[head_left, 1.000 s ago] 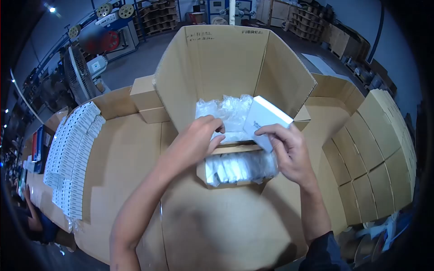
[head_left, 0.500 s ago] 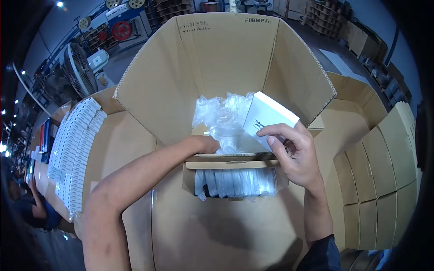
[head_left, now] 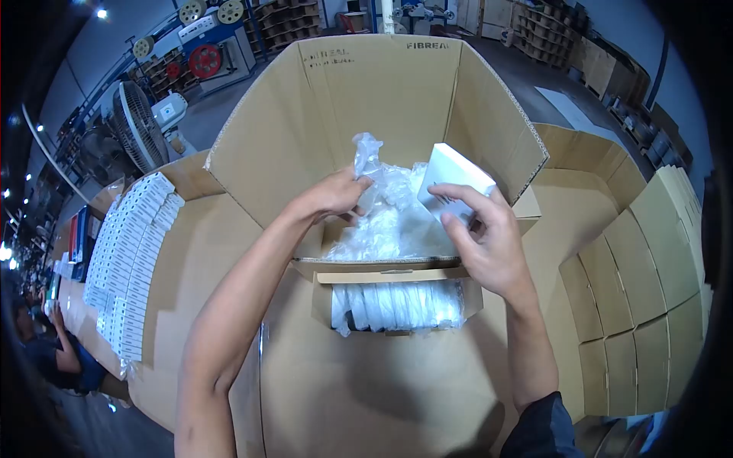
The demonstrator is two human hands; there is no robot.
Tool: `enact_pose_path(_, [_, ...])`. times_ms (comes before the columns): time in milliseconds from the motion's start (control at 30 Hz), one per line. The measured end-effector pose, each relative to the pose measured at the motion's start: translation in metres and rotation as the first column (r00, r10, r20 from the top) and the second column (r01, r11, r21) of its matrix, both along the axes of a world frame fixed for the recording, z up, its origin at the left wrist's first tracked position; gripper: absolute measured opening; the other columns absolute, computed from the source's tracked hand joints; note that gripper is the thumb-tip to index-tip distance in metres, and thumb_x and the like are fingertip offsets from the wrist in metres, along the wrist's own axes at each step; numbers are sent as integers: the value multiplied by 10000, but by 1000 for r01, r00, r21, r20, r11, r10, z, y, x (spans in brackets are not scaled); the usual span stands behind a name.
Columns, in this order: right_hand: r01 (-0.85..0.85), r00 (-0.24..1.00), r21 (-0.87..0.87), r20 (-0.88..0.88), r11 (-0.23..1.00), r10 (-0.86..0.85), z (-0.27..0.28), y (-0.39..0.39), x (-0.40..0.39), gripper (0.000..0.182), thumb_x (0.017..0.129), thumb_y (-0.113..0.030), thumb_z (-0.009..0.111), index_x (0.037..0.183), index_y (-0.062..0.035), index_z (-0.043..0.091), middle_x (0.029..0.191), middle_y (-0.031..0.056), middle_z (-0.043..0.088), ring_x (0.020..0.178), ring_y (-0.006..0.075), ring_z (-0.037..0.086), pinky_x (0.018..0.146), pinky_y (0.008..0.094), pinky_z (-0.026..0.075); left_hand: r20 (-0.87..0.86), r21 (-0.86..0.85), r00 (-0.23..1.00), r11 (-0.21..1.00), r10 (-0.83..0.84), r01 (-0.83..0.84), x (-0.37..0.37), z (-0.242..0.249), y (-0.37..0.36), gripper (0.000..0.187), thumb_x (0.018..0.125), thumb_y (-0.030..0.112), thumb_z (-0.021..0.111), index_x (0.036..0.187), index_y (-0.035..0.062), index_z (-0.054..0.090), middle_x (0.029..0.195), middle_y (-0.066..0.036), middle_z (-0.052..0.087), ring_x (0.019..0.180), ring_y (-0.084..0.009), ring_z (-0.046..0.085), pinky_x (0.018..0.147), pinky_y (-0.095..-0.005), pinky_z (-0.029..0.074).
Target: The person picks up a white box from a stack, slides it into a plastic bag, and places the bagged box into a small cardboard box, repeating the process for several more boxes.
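Note:
A large open cardboard box (head_left: pixel 374 91) stands in the middle, with crumpled clear plastic bags (head_left: pixel 389 217) inside. My left hand (head_left: pixel 341 192) is closed on a piece of this plastic at the left and lifts it up. My right hand (head_left: pixel 485 233), at the box's right side, holds a small white box (head_left: pixel 452 172) between thumb and fingers, tilted over the plastic. In front of the large box sits a smaller open carton (head_left: pixel 322 305), filled with a row of plastic-wrapped items (head_left: pixel 401 305).
White labelled pieces (head_left: pixel 134 259) lie stacked at the left. Folded brown cartons (head_left: pixel 641 282) stand at the right. A fan (head_left: pixel 136 126) is behind at the left. A person (head_left: pixel 65 351) is at the far left edge.
My left hand has moved up from the large box's front edge and pulled plastic upward. My right hand still holds the white box, now turned a little.

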State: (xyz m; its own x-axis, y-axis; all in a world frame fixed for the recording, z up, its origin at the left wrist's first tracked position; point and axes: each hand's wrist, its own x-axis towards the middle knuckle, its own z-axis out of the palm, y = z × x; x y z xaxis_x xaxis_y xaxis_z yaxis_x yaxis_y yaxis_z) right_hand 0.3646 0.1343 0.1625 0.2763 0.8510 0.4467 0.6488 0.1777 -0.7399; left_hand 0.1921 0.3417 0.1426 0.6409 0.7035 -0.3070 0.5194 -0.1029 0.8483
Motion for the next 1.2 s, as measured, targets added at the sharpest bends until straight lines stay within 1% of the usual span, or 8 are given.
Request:
enact_pose_path(233, [58, 985, 92, 154, 994, -71, 10, 63, -16, 491, 822, -286, 827, 1210, -9, 709, 1324, 259, 568, 1182, 413, 623, 1015, 469, 504, 342, 146, 933, 987, -113, 66, -23, 10, -14, 253, 974, 198, 681, 1141, 8, 678, 920, -27, 689, 799, -96, 622, 684, -277, 512])
enact_pose_path(400, [-278, 937, -26, -230, 960, 265, 25, 77, -15, 531, 898, -379, 806, 1223, 28, 703, 1073, 99, 719, 962, 142, 651, 871, 316, 526, 351, 115, 904, 970, -243, 216, -52, 23, -46, 205, 932, 187, 732, 1025, 5, 721, 846, -4, 684, 751, -81, 596, 679, -271, 486])
enact_pose_path(533, [-539, 776, 11, -383, 842, 502, 21, 58, -26, 327, 920, -278, 787, 1075, 8, 753, 923, 33, 704, 855, 96, 572, 741, 298, 466, 268, 84, 915, 954, -301, 289, -87, 30, -80, 238, 1021, 156, 627, 1174, -9, 705, 956, -28, 691, 788, -87, 603, 734, -264, 514])
enact_pose_path(667, [-402, 857, 92, -313, 911, 410, 16, 18, -52, 264, 914, -289, 787, 933, -27, 755, 775, 6, 649, 778, 91, 500, 675, 295, 400, 467, -18, 882, 996, -64, 82, -129, 20, -109, 335, 1103, 247, 484, 1104, -21, 685, 1019, -64, 706, 908, -132, 648, 829, -305, 523])
enact_pose_path(800, [-72, 974, 141, -202, 987, 100, 1, -40, -99, 308, 914, -319, 789, 888, -15, 743, 723, 13, 541, 722, 131, 427, 635, 301, 368, 865, -137, 473, 986, 166, -96, -159, -14, -161, 376, 1118, 289, 432, 1215, -30, 604, 1122, -89, 683, 1081, -155, 638, 955, -318, 504])
enact_pose_path(900, [112, 951, 111, -301, 987, -74, -29, -79, -139, 327, 934, -318, 775, 889, 3, 731, 747, 20, 520, 740, 133, 428, 633, 305, 372, 896, -160, 346, 930, 277, -330, -146, -20, -235, 296, 1100, 229, 504, 1209, -31, 593, 1112, -85, 677, 1094, -133, 625, 946, -300, 503])
enact_pose_path(1000, [153, 882, 136, -466, 979, -73, -58, -113, -175, 347, 992, -305, 711, 886, 26, 721, 786, 30, 526, 781, 123, 441, 676, 301, 393, 838, -13, 481, 890, 258, -456, -143, -39, -284, 223, 1051, 152, 613, 1184, -26, 588, 1073, -71, 678, 1039, -97, 627, 885, -265, 513])
enact_pose_path(1200, [117, 718, 127, -696, 985, 5, -118, -173, -194, 413, 1060, -337, 592, 913, 22, 732, 937, 68, 566, 850, 139, 491, 758, 292, 423, 820, -95, 454, 866, 348, -492, -178, -66, -318, 237, 967, 141, 749, 1100, -6, 620, 964, -23, 672, 854, -60, 612, 770, -234, 507])
